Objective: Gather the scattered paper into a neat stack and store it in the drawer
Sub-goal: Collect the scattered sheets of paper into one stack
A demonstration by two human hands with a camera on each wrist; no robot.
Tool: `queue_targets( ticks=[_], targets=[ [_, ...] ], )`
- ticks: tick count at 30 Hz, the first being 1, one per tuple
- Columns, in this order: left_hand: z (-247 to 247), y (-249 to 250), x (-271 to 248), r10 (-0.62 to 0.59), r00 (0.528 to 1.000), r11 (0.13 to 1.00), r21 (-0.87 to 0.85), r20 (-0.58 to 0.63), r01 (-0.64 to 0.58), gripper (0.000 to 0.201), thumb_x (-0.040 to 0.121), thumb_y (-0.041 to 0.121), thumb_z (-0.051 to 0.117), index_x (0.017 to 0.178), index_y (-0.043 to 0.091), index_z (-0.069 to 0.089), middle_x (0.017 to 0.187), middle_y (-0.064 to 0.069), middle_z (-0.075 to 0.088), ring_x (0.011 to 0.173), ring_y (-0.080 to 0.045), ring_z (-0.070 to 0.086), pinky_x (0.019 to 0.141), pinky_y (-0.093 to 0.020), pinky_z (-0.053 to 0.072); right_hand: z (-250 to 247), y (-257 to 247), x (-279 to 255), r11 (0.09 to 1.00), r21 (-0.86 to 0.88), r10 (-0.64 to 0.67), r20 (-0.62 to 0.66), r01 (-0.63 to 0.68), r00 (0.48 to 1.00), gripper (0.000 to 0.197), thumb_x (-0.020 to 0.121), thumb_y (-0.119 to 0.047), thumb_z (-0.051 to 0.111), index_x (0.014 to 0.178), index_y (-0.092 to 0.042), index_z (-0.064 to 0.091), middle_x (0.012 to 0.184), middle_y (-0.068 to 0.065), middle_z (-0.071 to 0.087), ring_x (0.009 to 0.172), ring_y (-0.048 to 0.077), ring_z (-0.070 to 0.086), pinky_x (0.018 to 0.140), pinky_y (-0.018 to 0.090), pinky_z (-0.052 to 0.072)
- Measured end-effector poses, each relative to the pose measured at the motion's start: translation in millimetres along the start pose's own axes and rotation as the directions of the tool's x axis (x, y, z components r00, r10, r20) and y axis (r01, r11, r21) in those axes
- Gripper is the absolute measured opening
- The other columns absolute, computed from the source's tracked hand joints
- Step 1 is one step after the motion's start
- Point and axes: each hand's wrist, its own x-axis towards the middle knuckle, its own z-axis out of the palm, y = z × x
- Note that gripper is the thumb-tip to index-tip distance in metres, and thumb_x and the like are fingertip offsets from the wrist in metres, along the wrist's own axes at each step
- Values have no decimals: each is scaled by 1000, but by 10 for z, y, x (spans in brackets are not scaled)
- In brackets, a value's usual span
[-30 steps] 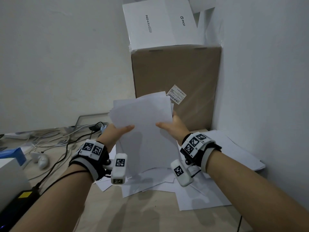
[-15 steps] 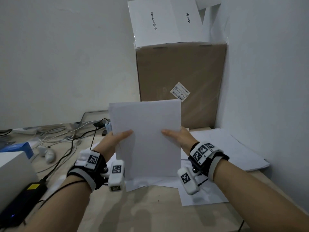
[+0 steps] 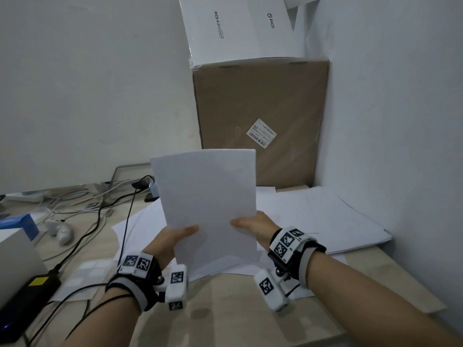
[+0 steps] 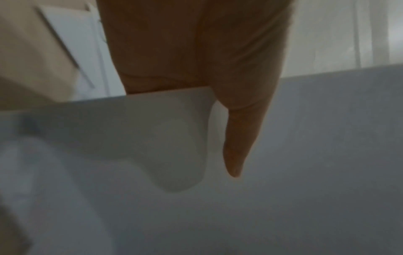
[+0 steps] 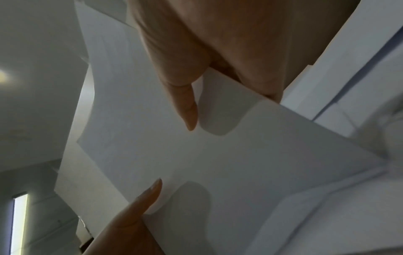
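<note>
A squared stack of white paper (image 3: 208, 196) stands upright above the desk, its edges even. My left hand (image 3: 175, 237) grips its left edge, thumb on the near face. My right hand (image 3: 253, 225) grips its right edge the same way. In the left wrist view my left thumb (image 4: 237, 138) lies flat on the paper stack (image 4: 305, 155). From the right wrist, both thumbs press the stack (image 5: 240, 155). More loose sheets (image 3: 325, 219) lie spread on the desk beneath and to the right. No drawer is in view.
A tall brown carton (image 3: 260, 121) with a white box (image 3: 240, 28) on top stands in the corner behind the paper. Cables (image 3: 95, 204), a white controller (image 3: 60, 230) and a black power brick (image 3: 27, 294) crowd the desk's left side. A wall runs along the right.
The fanned, uneven sheets have been squared into an even stack. Both hands have slid lower on the stack's sides, and it now stands higher above the desk.
</note>
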Motion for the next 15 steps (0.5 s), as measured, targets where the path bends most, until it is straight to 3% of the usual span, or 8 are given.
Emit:
queue_targets(
  ticks=[3, 7, 9, 12, 13, 15],
  targets=[
    [26, -144, 32, -30, 995, 998, 52, -96, 35, 57, 71, 20, 82, 122, 6, 61, 113, -12, 70, 105, -32, 66, 96, -48, 50, -80, 71, -59, 993, -114, 39, 34, -35, 999, 33, 81, -3, 69, 114, -2, 65, 116, 15, 67, 108, 30, 63, 99, 40, 49],
    [161, -13, 142, 6, 976, 999, 47, -218, 4, 42, 81, 14, 75, 118, 0, 62, 110, -17, 69, 99, -35, 66, 93, -48, 51, -302, 43, -129, 973, -229, 41, 52, -28, 998, 32, 87, 1, 57, 119, 2, 61, 120, 17, 65, 111, 31, 62, 99, 40, 49],
    [263, 64, 207, 21, 974, 1000, 18, -226, -18, 41, 83, 14, 73, 119, -1, 62, 113, -18, 69, 102, -35, 65, 94, -47, 51, -447, -5, -207, 965, -261, 21, 26, -13, 999, 25, 92, -7, 55, 115, -3, 62, 116, 10, 65, 105, 26, 63, 97, 36, 50],
    [435, 113, 294, 22, 967, 999, -25, -252, -29, 42, 86, 14, 69, 124, -1, 58, 115, -16, 66, 105, -34, 63, 96, -46, 49, -722, -103, -340, 960, -280, 39, 34, -28, 999, 20, 95, -30, 55, 105, -13, 60, 105, 2, 69, 87, 14, 65, 81, 28, 48],
    [471, 93, 333, 21, 962, 999, -24, -272, -29, 43, 87, 14, 68, 126, -1, 57, 116, -17, 65, 104, -34, 62, 95, -46, 48, -845, -119, -366, 961, -273, 46, 6, -42, 999, 27, 94, -37, 55, 102, -12, 61, 103, 2, 71, 86, 14, 66, 79, 27, 47],
    [532, 15, 380, 11, 949, 1000, 4, -315, -10, 47, 88, 16, 68, 129, -2, 55, 117, -18, 63, 106, -35, 60, 97, -47, 47, -1152, -91, -328, 956, -279, 45, -166, -91, 985, 37, 91, -46, 56, 95, -10, 65, 98, 5, 72, 85, 17, 65, 80, 31, 48]
  ],
)
